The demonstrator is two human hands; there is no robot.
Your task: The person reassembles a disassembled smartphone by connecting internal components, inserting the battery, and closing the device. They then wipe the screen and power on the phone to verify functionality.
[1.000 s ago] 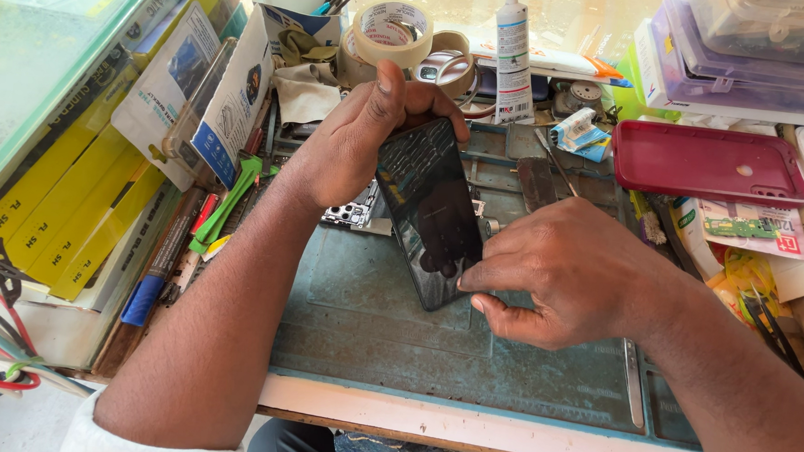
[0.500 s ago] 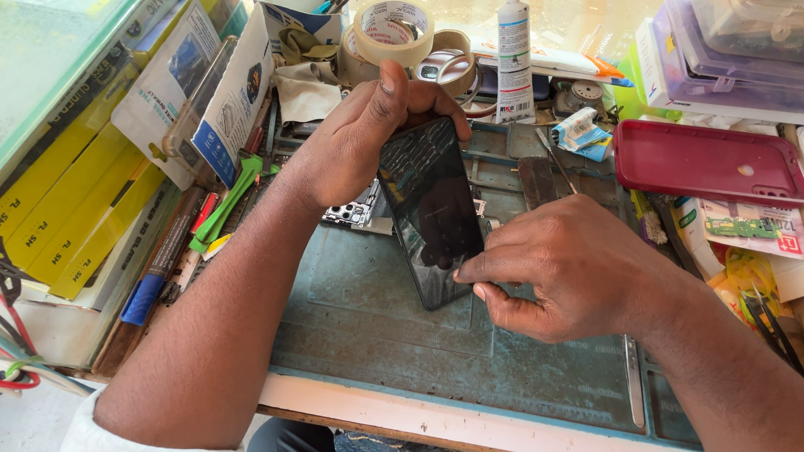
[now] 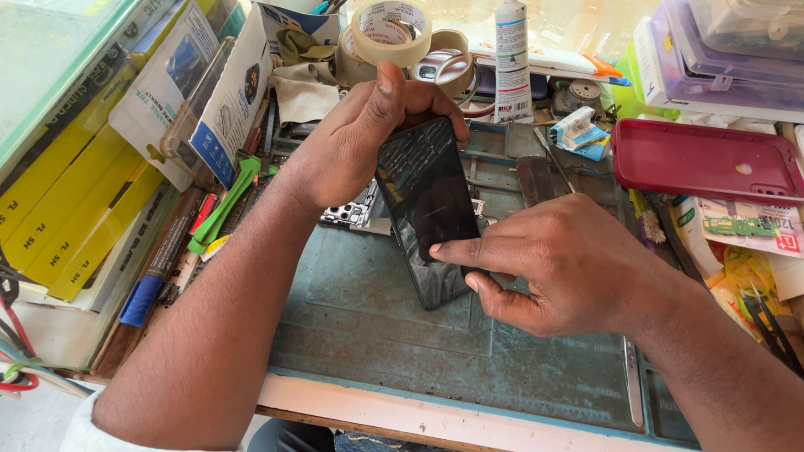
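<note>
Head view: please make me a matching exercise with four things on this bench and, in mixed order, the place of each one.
Things:
1. black flat phone
2. dark red plastic phone case
3. beige roll of tape
4. white glue bottle

Places:
A. lying at the right of the bench
B. standing at the back, right of the tape
C. held between left hand and right hand
D. at the back, behind the left hand

Pairs: 1-C, 2-A, 3-D, 4-B

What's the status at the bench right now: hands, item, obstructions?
Left hand grips black phone at its top, tilted off the teal mat. Right hand pinches its right edge. Red case lies apart; nothing blocking.
</note>
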